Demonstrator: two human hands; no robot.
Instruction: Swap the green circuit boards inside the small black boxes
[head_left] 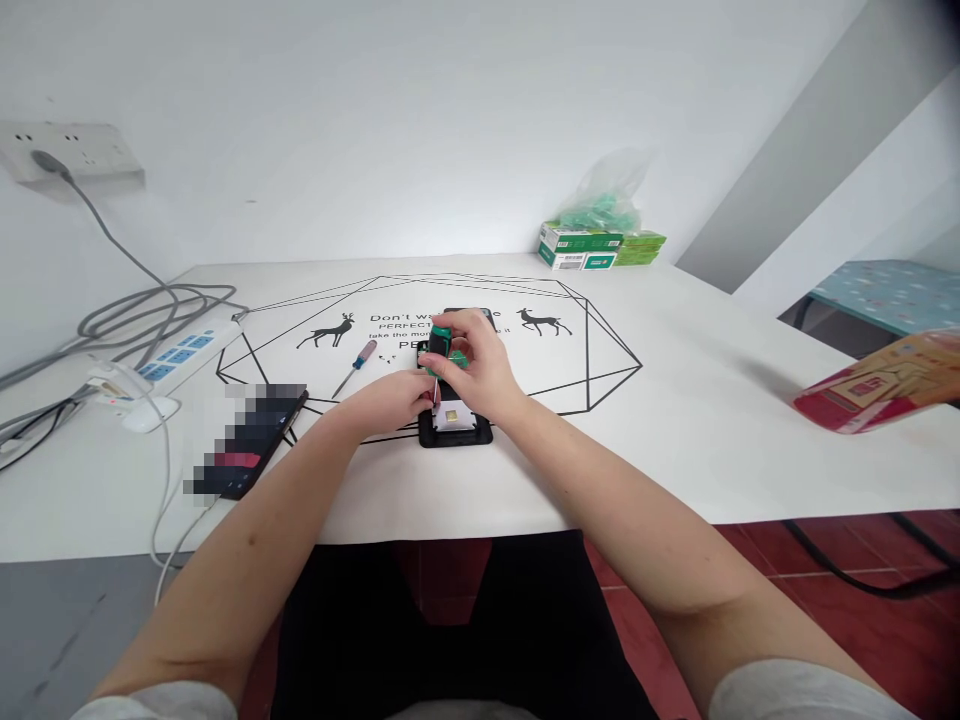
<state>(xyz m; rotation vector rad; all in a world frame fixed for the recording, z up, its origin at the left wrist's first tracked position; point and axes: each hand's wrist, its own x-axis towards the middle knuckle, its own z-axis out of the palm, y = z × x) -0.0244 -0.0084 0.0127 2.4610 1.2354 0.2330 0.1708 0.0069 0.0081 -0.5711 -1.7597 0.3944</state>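
Observation:
My right hand (481, 368) is closed round the green-and-black handle of a screwdriver (440, 341), which stands upright with its thin shaft pointing down. Under it lies a black rectangular housing (456, 439) with a white inner plate and a small yellow square in its middle. The fingers of my left hand (394, 402) are pinched together beside the shaft, at the housing's left edge; whatever they hold is hidden. Behind my hands, partly covered, lie green and black parts. A second screwdriver (364, 355) with a blue-grey handle rests on the mat to the left.
A phone or tablet (259, 440), partly blurred, lies left of my left arm. Further left are a white power strip (176, 355) and coiled grey cables (150, 300). Green-and-white boxes (581, 247) stand against the wall. At the right edge is a red-and-tan package (874, 390).

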